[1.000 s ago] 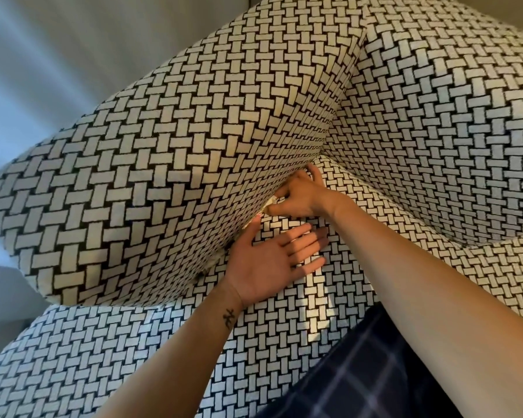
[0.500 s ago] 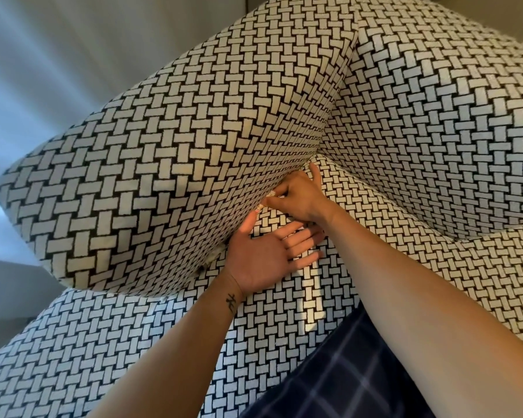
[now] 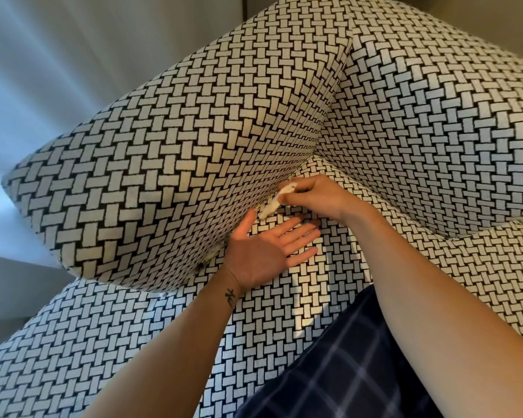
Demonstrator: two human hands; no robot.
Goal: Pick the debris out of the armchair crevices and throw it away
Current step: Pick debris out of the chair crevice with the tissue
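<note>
The armchair is covered in black-and-white basket-weave fabric; its left armrest (image 3: 169,176) meets the seat cushion (image 3: 284,321) along a crevice. My right hand (image 3: 314,196) pinches a crumpled whitish scrap of paper (image 3: 274,202), which hangs from my fingertips just out of the crevice. Palm up, my left hand (image 3: 266,251) lies flat on the seat right below the scrap, fingers spread, thumb against the armrest. A further bit of pale debris (image 3: 213,251) pokes out of the crevice left of my left wrist.
The backrest (image 3: 435,131) rises at the right and meets the armrest in a corner behind my hands. My leg in dark checked trousers (image 3: 360,372) rests on the seat at the bottom. A pale wall (image 3: 58,70) lies left of the chair.
My right hand has drawn the whitish scrap out of the crevice; a second ago only its tip showed at the fingertips. My left hand stayed flat, palm up, beneath it.
</note>
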